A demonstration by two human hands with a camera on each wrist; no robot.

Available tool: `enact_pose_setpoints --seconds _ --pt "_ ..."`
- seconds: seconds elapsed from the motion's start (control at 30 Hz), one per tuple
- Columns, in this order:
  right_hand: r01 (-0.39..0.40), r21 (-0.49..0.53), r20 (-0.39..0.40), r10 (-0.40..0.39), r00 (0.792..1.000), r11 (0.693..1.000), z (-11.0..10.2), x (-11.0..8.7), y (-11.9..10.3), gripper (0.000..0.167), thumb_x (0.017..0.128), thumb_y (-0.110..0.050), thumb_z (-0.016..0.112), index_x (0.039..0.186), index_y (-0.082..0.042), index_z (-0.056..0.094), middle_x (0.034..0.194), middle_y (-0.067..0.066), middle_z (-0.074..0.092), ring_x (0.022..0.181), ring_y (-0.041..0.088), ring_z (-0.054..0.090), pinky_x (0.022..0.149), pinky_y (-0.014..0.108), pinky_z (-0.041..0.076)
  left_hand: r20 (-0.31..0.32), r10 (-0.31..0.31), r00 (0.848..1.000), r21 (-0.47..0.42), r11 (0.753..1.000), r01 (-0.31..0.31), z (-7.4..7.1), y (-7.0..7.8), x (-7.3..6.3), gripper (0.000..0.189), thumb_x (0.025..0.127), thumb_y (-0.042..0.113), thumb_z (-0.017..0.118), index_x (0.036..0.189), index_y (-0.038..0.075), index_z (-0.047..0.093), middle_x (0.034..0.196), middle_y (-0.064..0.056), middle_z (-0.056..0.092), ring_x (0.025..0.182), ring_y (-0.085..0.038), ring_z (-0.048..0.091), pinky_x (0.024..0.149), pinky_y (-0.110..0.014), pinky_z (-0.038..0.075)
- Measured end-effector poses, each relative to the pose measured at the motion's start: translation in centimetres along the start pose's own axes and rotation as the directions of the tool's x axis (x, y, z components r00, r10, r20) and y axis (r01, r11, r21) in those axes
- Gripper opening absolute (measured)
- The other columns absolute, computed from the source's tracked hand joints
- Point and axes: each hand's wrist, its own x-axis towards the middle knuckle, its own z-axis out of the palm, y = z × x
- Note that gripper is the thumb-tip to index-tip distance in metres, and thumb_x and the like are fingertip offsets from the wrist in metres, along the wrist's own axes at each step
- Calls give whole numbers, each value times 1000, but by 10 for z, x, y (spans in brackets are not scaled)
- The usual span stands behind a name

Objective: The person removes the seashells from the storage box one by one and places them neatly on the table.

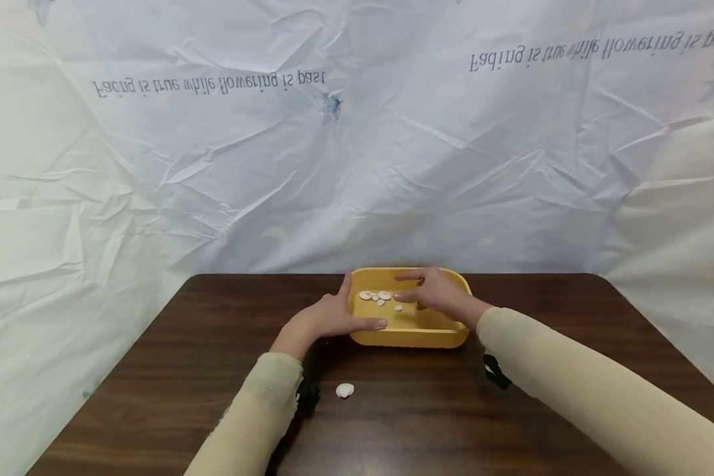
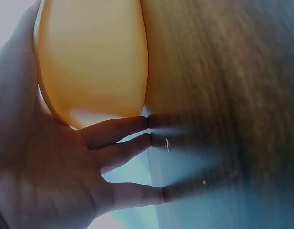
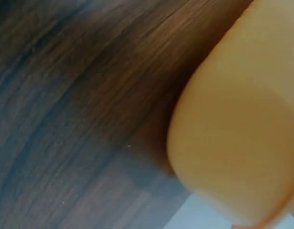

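A yellow tray (image 1: 410, 338) rests near the far edge of the brown table. Several small white shells (image 1: 365, 295) lie in its left half. My left hand (image 1: 327, 317) spans the tray's left end, its thumb along the front rim. In the left wrist view, three straight fingers (image 2: 130, 194) reach down beside the tray wall to the tabletop. My right hand (image 1: 437, 294) is over the tray's inside, thumb and forefinger spread apart beside the shells; its other fingers are partly hidden. The right wrist view shows only the tray's outer wall (image 3: 232, 129) and the table.
A single white scallop shell (image 1: 345, 391) lies on the table (image 1: 428, 423) in front of the tray, between my forearms. Behind the table hangs a creased white sheet (image 1: 357, 165) with printed lettering.
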Motion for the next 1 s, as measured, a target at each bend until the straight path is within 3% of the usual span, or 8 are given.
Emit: enact_pose_setpoints --seconds 0.1,0.17,0.2,0.33,0.43,0.57,0.8,1.0 --pt "-1 -41 4 1 1000 999 3 8 6 51 101 -28 76 148 -12 65 95 10 75 78 22 67 74 36 57 -5 2 1000 -2 1000 -2 0 -1 1 141 75 92 68 170 32 -17 170 -33 28 153 -47 43 116 -59 46" --pt "-11 -70 7 11 1000 997 8 12 10 46 101 -27 77 144 -13 69 67 3 60 61 17 53 64 32 47 3 0 1000 -9 1000 0 0 -2 0 141 75 91 69 170 32 -17 171 -33 28 154 -46 43 115 -59 46" --pt "-9 -77 9 10 1000 997 10 13 11 44 100 -26 77 141 -13 71 64 -1 56 59 16 48 62 31 45 7 -2 1000 -7 1000 2 -1 -2 -1 141 75 91 69 170 31 -17 171 -32 28 154 -46 43 115 -59 46" --pt "24 -108 4 -24 1000 994 18 16 16 35 98 -24 79 132 -14 78 109 7 77 75 18 56 70 30 46 8 -5 1000 -7 1000 5 -3 -4 -4 142 75 90 70 171 31 -16 170 -30 31 152 -44 45 114 -57 47" --pt "67 -140 -10 -69 998 988 19 17 20 31 97 -21 80 127 -11 80 139 13 72 102 22 66 83 33 51 3 3 1000 -6 1000 -3 -2 -4 -3 142 74 91 70 171 31 -16 168 -30 35 150 -43 48 113 -56 48" --pt "69 -159 -10 -72 997 985 20 17 24 29 98 -21 79 125 -11 81 139 15 73 121 27 67 91 36 53 12 -4 1000 -5 1000 4 1 -4 -2 143 73 92 69 170 33 -16 169 -29 35 152 -42 45 114 -57 47" --pt "56 -187 -43 -65 997 981 18 17 22 23 98 -19 80 118 -9 83 129 13 77 98 20 65 78 30 48 2 23 1000 -40 999 -22 1 -2 -1 141 75 89 72 171 32 -15 167 -30 38 148 -40 49 111 -54 49" --pt "111 -318 -35 -129 991 942 20 21 18 20 97 -23 80 111 -10 86 117 10 81 106 25 71 89 38 56 -9 22 1000 -17 1000 -22 -2 0 0 141 75 89 71 171 30 -14 165 -31 39 145 -40 53 108 -52 51"
